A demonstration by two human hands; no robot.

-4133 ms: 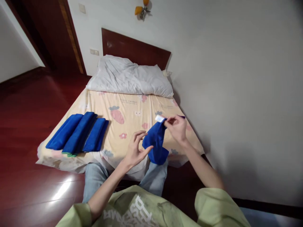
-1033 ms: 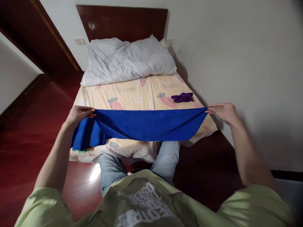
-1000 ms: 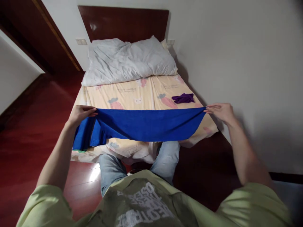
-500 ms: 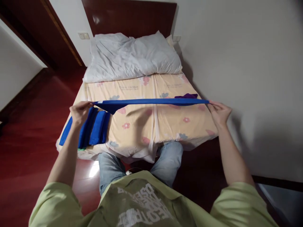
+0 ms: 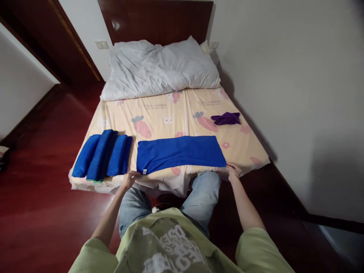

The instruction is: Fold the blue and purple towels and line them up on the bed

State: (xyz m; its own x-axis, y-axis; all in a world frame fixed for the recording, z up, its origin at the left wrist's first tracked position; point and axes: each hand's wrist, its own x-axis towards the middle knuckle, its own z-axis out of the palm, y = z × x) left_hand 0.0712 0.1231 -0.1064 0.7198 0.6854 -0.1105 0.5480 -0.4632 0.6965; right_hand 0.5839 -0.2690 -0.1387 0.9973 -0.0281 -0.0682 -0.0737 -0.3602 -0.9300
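Observation:
A blue towel lies stretched in a long strip near the front edge of the bed, with a small white tag at its near left corner. My left hand pinches that corner. At the near right corner, my right hand grips the towel between its fingers. Just left of it lie several folded blue towels side by side, with a bit of green showing under one. A crumpled purple cloth rests toward the bed's right side.
The bed has a pale patterned sheet. A large white pillow or quilt lies against the dark wooden headboard. A wall runs along the right. Dark red floor shows at the left.
Both hands have come down and toward my body, and closer together. The blue towel, held taut in the air before, now lies spread on the bed.

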